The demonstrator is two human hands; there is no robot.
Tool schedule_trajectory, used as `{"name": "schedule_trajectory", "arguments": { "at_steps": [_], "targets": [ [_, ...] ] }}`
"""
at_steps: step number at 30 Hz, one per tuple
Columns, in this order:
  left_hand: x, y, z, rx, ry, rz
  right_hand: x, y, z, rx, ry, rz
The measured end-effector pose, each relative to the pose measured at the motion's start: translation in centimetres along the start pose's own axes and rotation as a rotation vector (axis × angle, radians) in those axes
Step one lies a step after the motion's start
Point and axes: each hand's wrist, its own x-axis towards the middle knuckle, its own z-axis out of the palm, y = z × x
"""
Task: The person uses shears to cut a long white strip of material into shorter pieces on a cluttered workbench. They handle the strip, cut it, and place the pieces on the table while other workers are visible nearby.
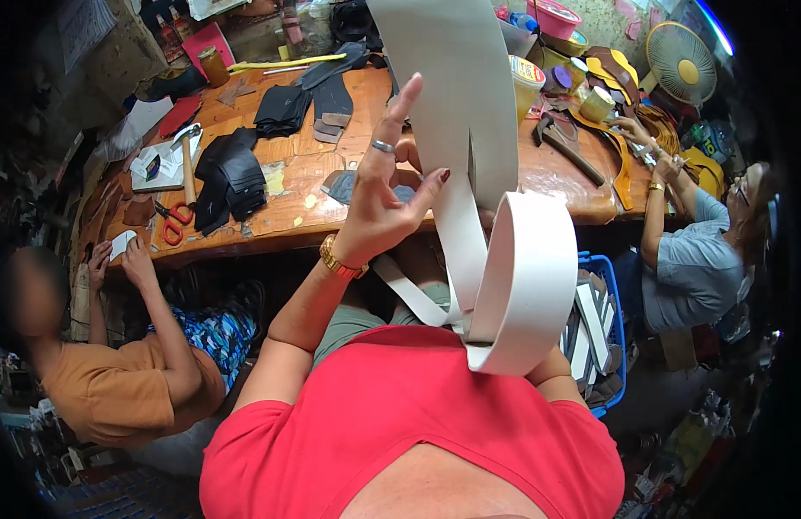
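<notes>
The white sheet (452, 69) rises from the person's lap over the front edge of the desk (301, 164); a slit parts a strip (459, 238) from it, and a white band (543, 285) loops in front of the chest. The left hand (381, 195) is spread wide, index finger raised and thumb out at the strip's edge. Behind the strip, what looks like a sliver of the right hand (486, 219) shows; I cannot tell whether it grips.

Just right of the person, a blue basket (620, 337) with openwork sides holds a jumble of white, grey and dark strips, some standing above its rim. At the desk's back left, a jar (213, 67) contains something amber. Beside the sheet's right edge stands a yellowish tub (526, 82) with a pale lid; near it are a purple-lidded jar (560, 79) and a squat yellowish jar (597, 105). A pink basin (556, 17) sits behind them.
</notes>
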Motion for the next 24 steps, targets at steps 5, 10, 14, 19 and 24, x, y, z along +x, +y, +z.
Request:
{"name": "schedule_trajectory", "arguments": {
  "at_steps": [5, 10, 14, 19, 24],
  "targets": [
    [-0.4, 0.1, -0.3, -0.071, 0.013, 0.003, -0.3, -0.7, 0.0, -0.123, -0.022, -0.036],
    [0.4, -0.1, -1.0, 0.034, 0.002, -0.006, -1.2, -1.7, -0.3, -0.215, -0.024, -0.098],
    [1.0, -0.6, -1.4, 0.031, 0.063, -0.021, -2.5, -0.3, -0.1, 0.009, -0.023, 0.014],
    [0.7, -0.3, -0.4, -0.005, 0.05, -0.013, -1.9, 1.0, -0.7, -0.068, -0.08, 0.083],
    [0.3, 0.5, 0.1, -0.029, 0.01, -0.035, -1.3, 0.3, 0.4, 0.237, 0.059, 0.393]
  ]
}}
